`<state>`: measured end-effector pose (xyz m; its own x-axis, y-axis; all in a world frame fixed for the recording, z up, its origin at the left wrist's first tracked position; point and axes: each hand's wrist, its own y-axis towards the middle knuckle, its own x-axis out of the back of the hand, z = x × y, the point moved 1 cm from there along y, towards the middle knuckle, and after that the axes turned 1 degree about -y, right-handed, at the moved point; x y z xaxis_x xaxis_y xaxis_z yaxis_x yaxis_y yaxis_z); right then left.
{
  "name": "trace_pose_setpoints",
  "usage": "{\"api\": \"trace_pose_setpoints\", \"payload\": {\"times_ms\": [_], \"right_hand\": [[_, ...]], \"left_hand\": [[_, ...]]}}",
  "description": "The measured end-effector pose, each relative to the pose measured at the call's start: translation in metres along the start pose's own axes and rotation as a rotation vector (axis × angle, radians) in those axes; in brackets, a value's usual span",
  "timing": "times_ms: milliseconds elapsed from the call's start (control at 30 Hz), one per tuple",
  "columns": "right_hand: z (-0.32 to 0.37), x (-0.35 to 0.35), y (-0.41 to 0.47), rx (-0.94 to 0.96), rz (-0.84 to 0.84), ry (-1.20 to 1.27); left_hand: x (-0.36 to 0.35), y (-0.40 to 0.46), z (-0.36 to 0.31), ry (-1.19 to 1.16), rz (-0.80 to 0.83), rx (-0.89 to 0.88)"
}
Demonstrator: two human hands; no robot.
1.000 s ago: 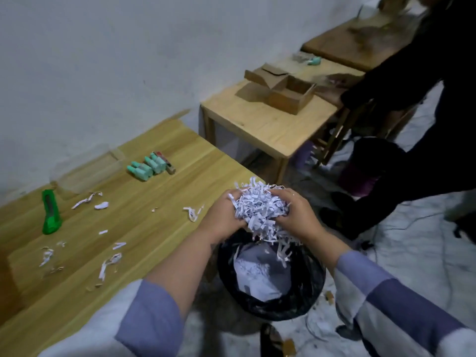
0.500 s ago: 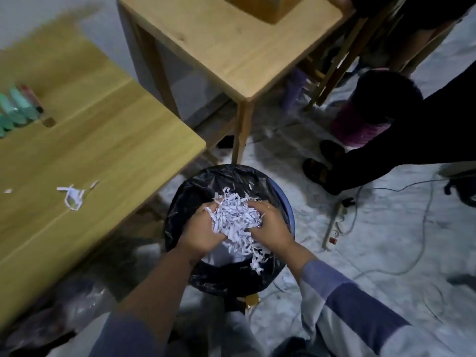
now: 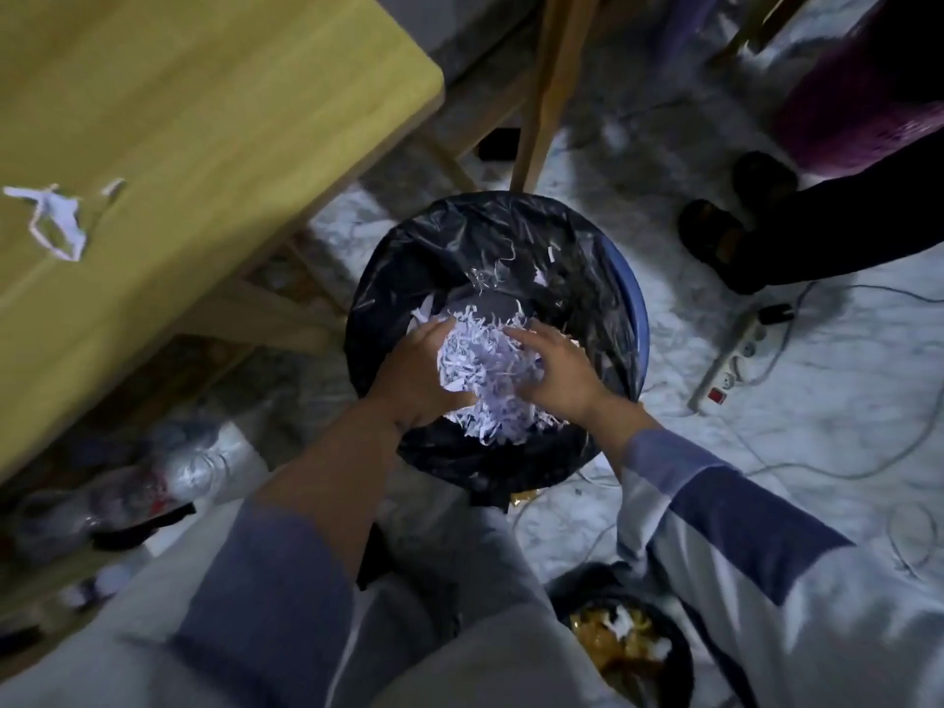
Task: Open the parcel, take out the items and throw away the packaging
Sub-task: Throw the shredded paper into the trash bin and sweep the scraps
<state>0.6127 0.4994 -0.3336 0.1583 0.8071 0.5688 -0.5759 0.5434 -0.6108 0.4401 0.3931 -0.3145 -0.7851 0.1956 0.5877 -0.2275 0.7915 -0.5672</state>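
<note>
A clump of white shredded paper filling (image 3: 482,370) sits between my two hands, inside the mouth of a round bin lined with a black bag (image 3: 408,278). My left hand (image 3: 416,375) cups the clump from the left and my right hand (image 3: 554,373) presses it from the right, fingers spread over it. A few loose shreds lie deeper in the bag. The parcel box and the items are out of view.
The yellow wooden table (image 3: 204,120) fills the upper left, with a few paper strips (image 3: 53,217) on it. A power strip (image 3: 735,362) and cables lie on the floor to the right. Another person's dark shoes (image 3: 715,237) stand beyond the bin. A second bin (image 3: 628,641) is at bottom.
Both hands have carried the shredded paper from above the table edge down into the bin. My view has tilted down, so the table's items and the far box left the frame.
</note>
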Motion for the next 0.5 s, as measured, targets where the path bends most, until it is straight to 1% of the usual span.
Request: {"api": "trace_pose_setpoints", "payload": {"times_ms": [133, 267, 500], "right_hand": [[0.011, 0.003, -0.013, 0.018, -0.046, 0.057], [0.035, 0.015, -0.035, 0.025, -0.108, 0.080], [0.097, 0.042, -0.099, 0.059, -0.229, -0.048]], "left_hand": [[0.004, -0.014, -0.006, -0.070, -0.020, -0.010], [0.020, -0.031, -0.023, -0.025, -0.005, -0.050], [0.070, -0.092, -0.048, 0.050, -0.060, -0.146]]}}
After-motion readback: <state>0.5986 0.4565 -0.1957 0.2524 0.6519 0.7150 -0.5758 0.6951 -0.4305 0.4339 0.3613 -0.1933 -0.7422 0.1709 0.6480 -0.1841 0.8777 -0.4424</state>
